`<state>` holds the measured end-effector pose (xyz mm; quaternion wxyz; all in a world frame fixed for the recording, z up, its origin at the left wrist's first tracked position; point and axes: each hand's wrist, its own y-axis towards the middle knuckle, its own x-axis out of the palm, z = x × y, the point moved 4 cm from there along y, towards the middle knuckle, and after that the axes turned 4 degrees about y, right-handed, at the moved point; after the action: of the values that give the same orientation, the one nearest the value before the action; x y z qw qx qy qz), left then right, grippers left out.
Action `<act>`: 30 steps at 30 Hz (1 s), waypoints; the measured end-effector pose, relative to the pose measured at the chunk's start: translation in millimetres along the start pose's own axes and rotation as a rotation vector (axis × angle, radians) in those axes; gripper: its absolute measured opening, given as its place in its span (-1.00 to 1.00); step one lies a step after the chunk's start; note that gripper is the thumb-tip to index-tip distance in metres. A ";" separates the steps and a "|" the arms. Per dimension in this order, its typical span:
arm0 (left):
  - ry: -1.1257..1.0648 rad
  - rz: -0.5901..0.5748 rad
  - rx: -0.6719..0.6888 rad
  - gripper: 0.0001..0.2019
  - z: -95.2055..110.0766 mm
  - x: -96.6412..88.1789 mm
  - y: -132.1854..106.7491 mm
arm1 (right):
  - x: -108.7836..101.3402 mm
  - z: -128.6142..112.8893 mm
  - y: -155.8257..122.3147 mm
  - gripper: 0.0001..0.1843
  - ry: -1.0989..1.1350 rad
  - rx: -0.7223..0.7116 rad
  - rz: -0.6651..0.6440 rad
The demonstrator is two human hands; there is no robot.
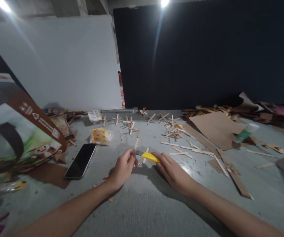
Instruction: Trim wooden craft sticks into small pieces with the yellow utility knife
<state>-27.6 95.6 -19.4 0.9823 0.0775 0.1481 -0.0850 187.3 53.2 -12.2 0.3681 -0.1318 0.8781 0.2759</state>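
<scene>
My right hand (173,171) grips a yellow utility knife (150,156), its short blade pointing left. My left hand (123,168) is closed in a pinch right at the blade tip, holding something small that I cannot make out. Both hands rest on the grey table (142,204) near its middle. A wooden craft stick (145,156) lies under the knife and another stick (136,143) lies just beyond the hands.
A black phone (81,160) lies left of my left hand. A printed cardboard box (16,128) stands at far left. Several stick crosses (132,123) and loose sticks, cardboard sheets (216,128), a glue stick (245,132) and a snack wrapper (101,136) lie further back.
</scene>
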 end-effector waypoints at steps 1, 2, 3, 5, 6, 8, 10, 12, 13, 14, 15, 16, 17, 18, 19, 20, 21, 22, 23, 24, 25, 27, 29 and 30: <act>0.003 0.001 -0.003 -0.71 0.2 -0.1 -0.2 | -0.3 -0.4 0.3 -0.56 0.000 0.002 -0.001; 0.006 -0.001 -0.005 -0.71 0.4 -0.1 -0.4 | -0.6 -0.8 0.5 -0.57 0.001 0.005 -0.001; 0.011 -0.004 -0.005 -0.70 0.6 0.0 -0.5 | -0.8 -1.1 0.7 -0.57 0.002 0.007 -0.003; 0.021 -0.007 0.000 -0.70 0.9 0.1 -0.5 | -0.8 -1.6 0.9 -0.56 0.006 0.008 -0.005; 0.027 -0.004 0.006 -0.70 1.1 0.0 -0.4 | -0.7 -1.6 0.9 -0.56 0.008 0.009 -0.006; 0.043 0.001 0.017 -0.70 1.6 -0.4 -0.3 | -0.2 -1.3 0.7 -0.56 0.015 0.008 -0.005; 0.061 0.003 0.024 -0.71 2.5 -0.6 -0.6 | 0.4 -0.9 0.5 -0.56 0.022 0.007 -0.008; 0.074 -0.002 0.018 -0.71 3.9 -0.4 -1.3 | 0.4 -0.6 0.6 -0.56 0.027 0.005 -0.008; 0.075 -0.005 0.014 -0.71 4.8 -0.2 -1.7 | 0.2 -0.7 0.7 -0.57 0.030 0.004 -0.007; 0.073 -0.006 0.010 -0.71 5.7 -0.1 -2.1 | -0.1 -0.9 0.8 -0.57 0.032 0.004 -0.005; 0.070 -0.010 0.008 -0.71 6.6 0.1 -2.4 | -0.5 -1.0 0.9 -0.57 0.036 0.005 -0.004; 0.067 -0.012 0.008 -0.71 7.4 0.1 -2.6 | -0.9 -1.2 0.9 -0.57 0.039 0.007 -0.002; 0.066 -0.012 0.011 -0.70 8.2 0.0 -2.8 | -1.2 -1.5 0.9 -0.58 0.043 0.009 -0.001; 0.069 -0.010 0.014 -0.70 8.7 -0.2 -2.9 | -1.5 -1.7 0.9 -0.58 0.047 0.010 -0.001; 0.072 -0.008 0.019 -0.70 9.1 -0.5 -3.0 | -1.7 -1.9 0.8 -0.58 0.050 0.012 0.000; 0.074 -0.004 0.024 -0.70 9.3 -0.8 -3.0 | -1.9 -2.0 0.7 -0.58 0.052 0.014 0.001; 0.073 0.001 0.029 -0.70 9.2 -1.2 -2.9 | -2.1 -2.0 0.6 -0.58 0.054 0.017 0.002; 0.069 0.006 0.034 -0.69 8.9 -1.4 -2.9 | -2.1 -1.9 0.5 -0.58 0.056 0.021 0.000; 0.061 0.009 0.035 -0.68 8.3 -1.6 -2.8 | -1.9 -1.7 0.5 -0.58 0.059 0.026 -0.006; 0.051 0.014 0.034 -0.68 7.5 -1.7 -2.8 | -1.6 -1.4 0.5 -0.58 0.061 0.030 -0.013; 0.042 0.018 0.032 -0.67 6.6 -1.8 -2.8 | -1.2 -1.2 0.5 -0.57 0.064 0.034 -0.023; 0.036 0.025 0.029 -0.66 5.2 -2.0 -2.8 | -0.3 -0.8 0.4 -0.56 0.067 0.040 -0.039; 0.054 0.033 0.041 -0.66 5.3 -2.3 -3.2 | 0.2 -0.6 0.3 -0.54 0.060 0.044 -0.045; 0.071 0.037 0.054 -0.67 5.9 -2.6 -3.4 | 0.3 -0.6 0.3 -0.52 0.055 0.047 -0.046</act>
<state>-29.0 91.6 -13.4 0.9754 0.1095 0.1789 -0.0681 186.6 53.1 -12.0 0.3531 -0.1505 0.8909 0.2428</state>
